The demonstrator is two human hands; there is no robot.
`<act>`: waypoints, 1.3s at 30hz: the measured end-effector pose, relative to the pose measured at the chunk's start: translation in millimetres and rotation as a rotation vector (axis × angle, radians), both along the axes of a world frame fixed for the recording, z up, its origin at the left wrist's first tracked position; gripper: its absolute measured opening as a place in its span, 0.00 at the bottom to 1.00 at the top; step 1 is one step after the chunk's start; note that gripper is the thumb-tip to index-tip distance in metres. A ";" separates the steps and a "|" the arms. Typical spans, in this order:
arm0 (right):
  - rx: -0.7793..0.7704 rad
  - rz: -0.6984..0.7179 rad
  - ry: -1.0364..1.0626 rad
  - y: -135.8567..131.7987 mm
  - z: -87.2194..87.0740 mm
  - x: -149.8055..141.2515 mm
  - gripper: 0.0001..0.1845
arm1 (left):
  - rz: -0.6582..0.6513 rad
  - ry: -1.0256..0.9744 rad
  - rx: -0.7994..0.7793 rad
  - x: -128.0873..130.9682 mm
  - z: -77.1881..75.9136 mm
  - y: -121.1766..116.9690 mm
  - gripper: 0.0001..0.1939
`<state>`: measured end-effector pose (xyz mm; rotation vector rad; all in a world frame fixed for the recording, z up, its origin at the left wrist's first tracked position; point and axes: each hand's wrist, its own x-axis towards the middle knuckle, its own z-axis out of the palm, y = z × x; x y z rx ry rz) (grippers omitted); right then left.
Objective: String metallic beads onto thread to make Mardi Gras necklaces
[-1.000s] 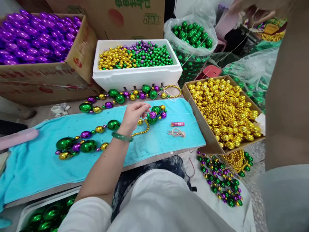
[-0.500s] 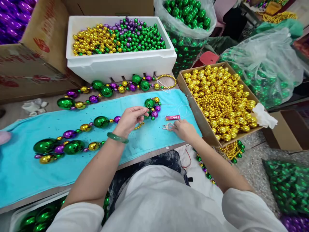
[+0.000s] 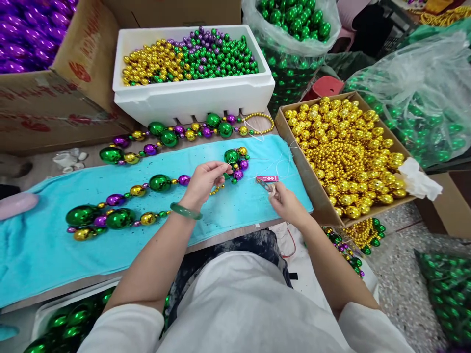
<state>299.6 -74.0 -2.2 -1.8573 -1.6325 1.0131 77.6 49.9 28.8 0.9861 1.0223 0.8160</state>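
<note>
My left hand (image 3: 206, 180), a green bangle at its wrist, is closed in a pinch on a thin string (image 3: 231, 164) by the bead necklace's right end. Large green, purple and gold beads of this necklace (image 3: 119, 218) lie in a loop on the turquoise towel (image 3: 206, 235); my left hand hides part of it. My right hand (image 3: 287, 202) grips a small pair of thread snips (image 3: 265, 186), blades pointing up and left. Just beyond the blades lies a small pink-red box (image 3: 271, 178). Loose clear thread (image 3: 285, 164) curls on the towel behind it.
A finished-looking bead strand (image 3: 169, 138) lies along the white foam box (image 3: 195, 93) of small beads. At right stands a cardboard box (image 3: 312, 174) of gold beads. A purple-bead carton (image 3: 88, 59) and bags of green beads (image 3: 415, 117) surround the table. A pink object (image 3: 18, 205) sits far left.
My right hand has picked up the snips from the towel and raised them, blades now over the pink-red box. My left hand keeps its pinch near the beads. The view has shifted slightly.
</note>
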 end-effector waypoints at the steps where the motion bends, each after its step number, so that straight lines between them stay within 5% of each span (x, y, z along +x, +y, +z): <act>1: 0.009 -0.042 0.209 -1.3 4.0 -5.5 0.11 | -0.008 -0.033 0.014 1.5 -1.0 -1.4 0.15; 4: -0.033 -0.131 0.704 0.0 18.4 -30.9 0.17 | -0.039 -0.162 0.021 7.3 -4.4 -5.8 0.15; 7: -0.077 -0.204 0.892 8.1 30.3 -56.0 0.18 | -0.061 -0.245 0.006 13.7 -8.4 -9.8 0.16; 14: -0.152 -0.442 1.079 20.6 32.7 -69.3 0.23 | -0.047 -0.276 0.087 18.2 -15.8 -13.8 0.15; 28: -0.179 -0.472 1.110 23.1 34.1 -75.3 0.29 | 0.045 -0.213 0.299 17.4 -25.2 -10.1 0.08; 39: -0.400 -0.430 1.397 27.3 40.3 -79.2 0.24 | -0.091 -0.348 0.091 16.3 -25.0 -13.1 0.13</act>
